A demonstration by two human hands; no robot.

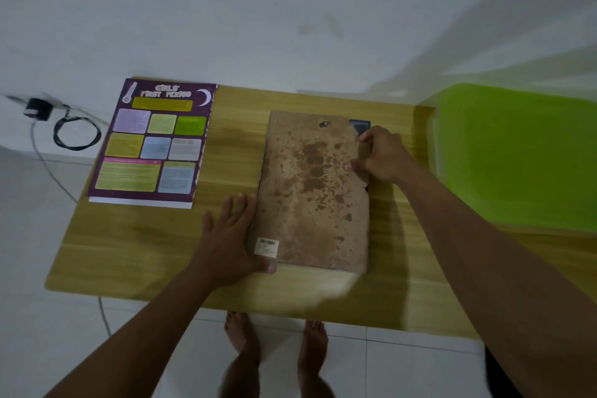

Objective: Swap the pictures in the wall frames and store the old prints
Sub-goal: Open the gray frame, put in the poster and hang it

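A picture frame lies face down on the wooden table (pixel 135 245); its stained brown backing board (pixel 315 191) faces up, with a barcode sticker near the front left corner. My left hand (pixel 231 236) rests flat against the frame's left edge, fingers straight, thumb at the front corner. My right hand (pixel 379 155) grips the right edge of the backing board near the far corner, fingers curled round it. A dark corner of the frame (pixel 360 126) shows beyond that hand. A purple poster print (pixel 155 142) lies flat at the table's far left.
A green plastic bin lid (pixel 517 155) covers a container at the table's right end. A black charger with a coiled cable (pixel 64 126) sits against the wall at left. My bare feet (pixel 274 342) stand on white tiles below the front edge.
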